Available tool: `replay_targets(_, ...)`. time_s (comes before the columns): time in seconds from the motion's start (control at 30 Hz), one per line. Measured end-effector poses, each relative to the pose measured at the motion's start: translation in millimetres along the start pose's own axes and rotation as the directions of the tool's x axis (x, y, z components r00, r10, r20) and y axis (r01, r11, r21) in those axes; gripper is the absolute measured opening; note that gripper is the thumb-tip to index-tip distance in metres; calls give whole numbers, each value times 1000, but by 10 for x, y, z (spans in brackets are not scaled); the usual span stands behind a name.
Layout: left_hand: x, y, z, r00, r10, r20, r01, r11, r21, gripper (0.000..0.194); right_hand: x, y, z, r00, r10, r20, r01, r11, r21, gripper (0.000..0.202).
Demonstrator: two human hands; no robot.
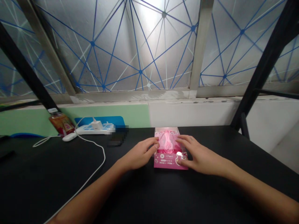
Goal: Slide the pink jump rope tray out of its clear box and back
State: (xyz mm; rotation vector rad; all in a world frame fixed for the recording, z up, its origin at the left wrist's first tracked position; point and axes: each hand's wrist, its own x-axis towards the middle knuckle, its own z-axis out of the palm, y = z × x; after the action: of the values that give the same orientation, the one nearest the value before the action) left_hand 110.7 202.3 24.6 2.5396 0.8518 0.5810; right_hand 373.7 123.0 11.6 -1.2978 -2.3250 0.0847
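Note:
On the black desk in front of me lies a pink box point(171, 161) with white print and a cartoon figure on its near end. Through its clear top shows a coiled pink cord point(168, 143). My left hand point(141, 152) is at the box's left side, thumb and fingertips at the edge, fingers slightly bent and not wrapped round it. From the other side, my right hand point(198, 154) reaches in with its fingers apart. Its fingertips rest at the right edge and the thumb lies over the near right corner.
At the back left, a white power strip point(106, 128) carries a plugged-in charger point(96, 125), with a white cable point(102, 154) trailing toward me. A drink bottle point(61, 121) leans nearby. Black frame posts point(263, 67) stand at both sides, before a patterned window point(140, 46).

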Motion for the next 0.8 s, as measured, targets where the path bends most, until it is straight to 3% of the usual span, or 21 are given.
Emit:
replay_targets(0.1, -29, 20, -7, 999, 8, 35, -8, 1000, 18, 29, 1, 123, 112, 996, 89, -23, -89, 996, 29, 62)
replay_targets(0.23, -65, 26, -24, 995, 48, 91, -56, 994, 94, 58, 28, 168, 152, 986, 134, -95, -131, 991, 35, 47)
replay_targets(0.37, -56, -9, 6, 996, 70, 64, -79, 984, 161, 43, 49, 134, 88, 985, 119, -121, -117, 993, 22, 44)
replay_targets(0.57, -51, 19, 65, 997, 69, -35, -56, 957, 285, 27, 47, 130, 15, 992, 124, -5, -124, 991, -55, 21)
replay_targets(0.67, -69, 54, 30, 1000, 26, 18, -30, 959, 283, 28, 49, 149, 20, 991, 134, 4, -134, 990, -40, 18)
replay_targets(0.8, -80, 39, -15, 993, -45, 112, 29, 989, 142, 33, 37, 170, 13, 983, 150, 108, -164, 976, 142, 23)
